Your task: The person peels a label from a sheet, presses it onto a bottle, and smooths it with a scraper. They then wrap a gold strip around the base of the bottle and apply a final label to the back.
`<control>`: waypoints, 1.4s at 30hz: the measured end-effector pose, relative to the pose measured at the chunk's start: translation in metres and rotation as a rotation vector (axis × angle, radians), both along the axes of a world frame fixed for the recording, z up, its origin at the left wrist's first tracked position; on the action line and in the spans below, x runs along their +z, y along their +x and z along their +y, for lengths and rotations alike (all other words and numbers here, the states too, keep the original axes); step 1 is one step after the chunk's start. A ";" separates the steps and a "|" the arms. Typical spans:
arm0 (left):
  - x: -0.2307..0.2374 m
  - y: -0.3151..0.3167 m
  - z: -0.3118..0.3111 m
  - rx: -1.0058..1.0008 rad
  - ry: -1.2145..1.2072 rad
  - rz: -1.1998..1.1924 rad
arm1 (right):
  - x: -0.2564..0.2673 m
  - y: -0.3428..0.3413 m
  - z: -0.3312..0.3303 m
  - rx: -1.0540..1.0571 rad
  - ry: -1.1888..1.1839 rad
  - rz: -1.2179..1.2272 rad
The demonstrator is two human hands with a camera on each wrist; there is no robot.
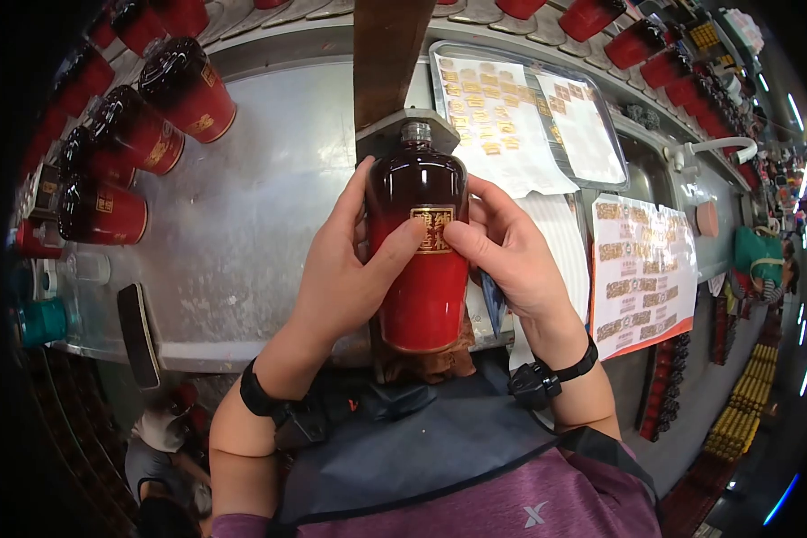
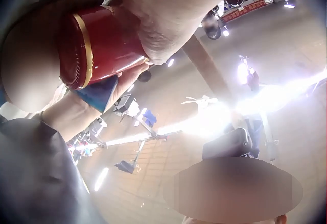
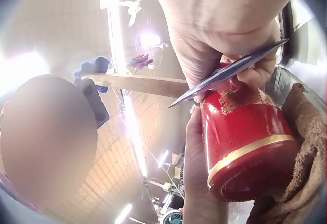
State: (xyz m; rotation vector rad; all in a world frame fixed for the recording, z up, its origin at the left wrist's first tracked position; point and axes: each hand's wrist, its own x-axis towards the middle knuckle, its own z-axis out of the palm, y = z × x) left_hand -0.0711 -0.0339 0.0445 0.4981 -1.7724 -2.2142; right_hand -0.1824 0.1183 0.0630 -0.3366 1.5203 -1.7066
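Observation:
A glass bottle, dark at the shoulder and glossy red below, lies with its neck at a metal bracket. My left hand grips its left side, the thumb pressing on the left edge of a gold square label. From the right, my right hand holds the bottle too, its thumb on the label's other edge. A thin, flat blue blade-like piece is tucked in the right hand, sticking out past the palm. Under the bottle's base is a brown cloth.
Several similar red bottles stand at the left on the metal table. A tray with sheets of gold labels lies back right. Another label sheet hangs near the sink. A dark phone-like slab lies front left.

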 end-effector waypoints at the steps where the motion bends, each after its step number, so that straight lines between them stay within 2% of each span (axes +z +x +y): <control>1: 0.000 0.000 0.000 -0.006 -0.005 0.001 | -0.002 -0.001 0.002 0.011 -0.006 0.002; 7: -0.002 0.002 -0.001 -0.030 -0.084 0.025 | 0.004 0.000 0.000 0.006 -0.020 -0.011; 25: -0.004 0.002 -0.002 -0.020 -0.033 0.015 | 0.000 0.001 -0.002 -0.011 -0.029 0.013; 33: -0.001 -0.003 -0.004 -0.011 0.099 -0.003 | -0.001 0.001 -0.003 -0.008 -0.013 0.031; 42: -0.004 -0.002 -0.004 -0.009 0.096 0.012 | -0.002 0.001 -0.002 0.000 -0.006 0.050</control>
